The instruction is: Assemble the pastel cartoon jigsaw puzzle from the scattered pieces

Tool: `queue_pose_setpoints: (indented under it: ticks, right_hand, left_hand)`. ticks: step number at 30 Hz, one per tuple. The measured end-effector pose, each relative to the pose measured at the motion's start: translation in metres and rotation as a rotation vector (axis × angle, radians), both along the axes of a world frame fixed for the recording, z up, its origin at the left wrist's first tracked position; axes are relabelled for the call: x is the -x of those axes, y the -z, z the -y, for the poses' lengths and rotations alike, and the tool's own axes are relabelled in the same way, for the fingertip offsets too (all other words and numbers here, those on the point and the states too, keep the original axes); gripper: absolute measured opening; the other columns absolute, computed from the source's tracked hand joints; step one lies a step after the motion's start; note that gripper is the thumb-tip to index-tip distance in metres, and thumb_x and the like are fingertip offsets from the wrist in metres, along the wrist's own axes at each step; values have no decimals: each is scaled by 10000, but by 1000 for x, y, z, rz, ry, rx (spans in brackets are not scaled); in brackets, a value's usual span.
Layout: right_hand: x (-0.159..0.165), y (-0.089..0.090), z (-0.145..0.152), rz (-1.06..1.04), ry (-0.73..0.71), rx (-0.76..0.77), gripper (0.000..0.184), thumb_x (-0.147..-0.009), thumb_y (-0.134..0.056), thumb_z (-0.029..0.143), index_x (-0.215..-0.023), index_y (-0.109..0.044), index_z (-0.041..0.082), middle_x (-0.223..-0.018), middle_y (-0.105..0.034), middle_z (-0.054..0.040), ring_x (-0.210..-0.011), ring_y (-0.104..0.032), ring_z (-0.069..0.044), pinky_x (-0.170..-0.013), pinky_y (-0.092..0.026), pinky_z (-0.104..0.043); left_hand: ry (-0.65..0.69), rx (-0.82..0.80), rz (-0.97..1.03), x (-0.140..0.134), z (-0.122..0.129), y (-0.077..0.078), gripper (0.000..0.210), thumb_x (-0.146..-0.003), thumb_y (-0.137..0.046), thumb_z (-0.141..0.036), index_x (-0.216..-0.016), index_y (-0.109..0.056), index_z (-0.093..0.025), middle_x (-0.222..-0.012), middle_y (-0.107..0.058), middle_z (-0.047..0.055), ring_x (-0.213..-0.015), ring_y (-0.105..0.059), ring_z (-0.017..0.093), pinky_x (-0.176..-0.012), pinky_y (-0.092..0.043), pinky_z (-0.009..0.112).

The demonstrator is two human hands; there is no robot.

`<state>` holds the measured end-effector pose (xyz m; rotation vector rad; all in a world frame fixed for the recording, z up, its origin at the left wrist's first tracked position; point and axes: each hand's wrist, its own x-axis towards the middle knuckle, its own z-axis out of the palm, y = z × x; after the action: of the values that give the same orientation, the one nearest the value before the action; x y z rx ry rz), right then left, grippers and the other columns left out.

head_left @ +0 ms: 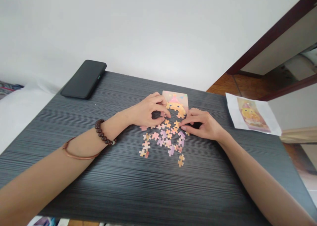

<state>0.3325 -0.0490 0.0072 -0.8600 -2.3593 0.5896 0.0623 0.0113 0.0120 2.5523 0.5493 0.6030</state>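
Note:
A partly joined jigsaw puzzle (177, 98) lies near the table's far edge, its top showing a yellow animal in a pink hat. Several loose puzzle pieces (160, 141) in pink, purple and orange are spread below it. My left hand (151, 109) curves over the puzzle's lower left side, thumb and index finger apart, with no piece visible between them. On the right, my right hand (201, 123) has its thumb and index finger close together at the edge of an orange puzzle piece (176, 124). The curled fingers hide some pieces.
A black phone (85, 79) rests at the far left corner of the dark, wood-grained table (123, 186). A printed sheet (252, 115) with the yellow animal picture lies at the right edge. Behind the table stands a white wall (148, 31).

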Motion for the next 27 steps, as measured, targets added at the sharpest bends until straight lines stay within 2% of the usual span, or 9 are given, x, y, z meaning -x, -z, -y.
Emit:
queue_pose_setpoints:
  ticks: [3,7,12,15,20,24,27]
  right_hand:
    - [0,0,0,2,8,21,95,-900,-690,273,-924,-764,219,-744,-638,-13,-715,-581,-151,-685,-468,-306]
    - [0,0,-1,32,-18,0,174,-905,-693,308,-1043,-766,230,-747,-644,-13,-712,-572,-153,-692,-437,-314]
    - [0,-1,-3,-9,-63,39,116,-900,-705,288,-826,-744,207,-647,-612,17,-635,-542,-120,-679,-397,-302]
    - [0,-2,-3,-12,-52,65,127,-884,-724,287,-796,-718,195,-619,-559,36,-611,-521,-108,-672,-385,-295]
    - [1,-2,-4,6,-57,47,97,-895,-715,301,-906,-740,207,-649,-592,31,-635,-534,-115,-699,-390,-296]
    - [1,-1,-4,4,-59,44,94,-903,-704,291,-913,-739,204,-698,-651,14,-650,-548,-116,-700,-391,-294]
    - [1,-1,-4,4,-52,51,85,-896,-709,286,-882,-737,207,-671,-634,23,-640,-543,-116,-696,-385,-294]
  left_hand:
    - [19,6,22,0,1,-1,173,-852,-623,-197,-882,-783,-253,-912,-556,45,-968,-514,210,-972,-445,381]
    - [45,10,42,2,0,0,138,-852,-668,-221,-825,-795,-269,-893,-540,38,-947,-503,204,-940,-454,373]
    - [28,-9,74,2,-1,1,155,-836,-686,-179,-880,-802,-273,-953,-552,47,-1034,-477,224,-988,-440,387]
    - [29,-14,79,2,-2,2,181,-836,-692,-173,-938,-802,-275,-1010,-562,54,-1088,-462,234,-1021,-425,395]
    - [84,-5,90,2,0,1,62,-816,-786,-299,-871,-814,-298,-992,-563,49,-1087,-451,238,-1043,-391,405]
    - [152,42,44,-4,8,-2,146,-736,-868,-378,-865,-821,-327,-1015,-568,48,-1086,-450,239,-1045,-377,402]
    - [169,66,-6,-7,12,-3,160,-722,-879,-381,-863,-820,-335,-1023,-565,48,-1082,-445,238,-1054,-363,404]
